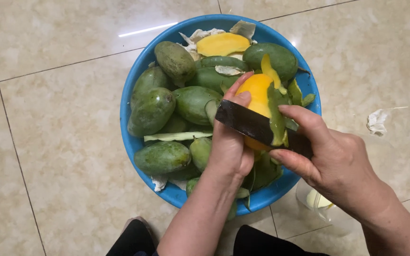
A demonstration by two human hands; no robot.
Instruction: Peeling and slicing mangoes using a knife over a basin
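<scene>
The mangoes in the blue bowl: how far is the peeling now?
Done: one peeled yellow mango lies at the far side of the blue bowl, with loose peels among the fruit. In hand: the left hand holds a half-peeled mango while the right hand cuts with a knife. Left: many green mangoes, unpeeled.

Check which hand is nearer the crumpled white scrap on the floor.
Right. The right hand holds the knife just left of the scrap; the left hand grips the mango, farther left.
</scene>
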